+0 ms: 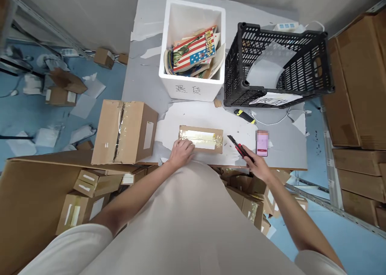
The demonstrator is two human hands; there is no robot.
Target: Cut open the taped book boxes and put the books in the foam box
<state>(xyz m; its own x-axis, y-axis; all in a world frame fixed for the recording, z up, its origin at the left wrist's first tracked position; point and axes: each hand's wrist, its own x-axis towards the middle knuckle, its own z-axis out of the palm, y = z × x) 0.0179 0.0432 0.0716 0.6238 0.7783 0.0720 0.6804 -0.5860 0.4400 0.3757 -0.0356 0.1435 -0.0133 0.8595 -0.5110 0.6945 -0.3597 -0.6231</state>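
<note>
A small taped cardboard box (200,145) with a white label lies on the table in front of me. My left hand (182,152) grips its near left corner, fingers curled over the top edge. Clear, shiny tape runs along the box's top. To the right, my right hand (255,162) is wrapped around a red and black utility knife (240,149). Its dark blade is out and points up and left, apart from the box. A phone (262,143) with a pinkish screen lies just right of the knife. Farther back is a yellow and black cutter (245,116).
A white foam box (193,88) with books stands at the back, beside a black plastic crate (279,92) holding a translucent sheet. A larger taped carton (123,132) sits at the left table edge. Several cartons (93,182) lie below the table, and stacked cartons (358,162) stand at right.
</note>
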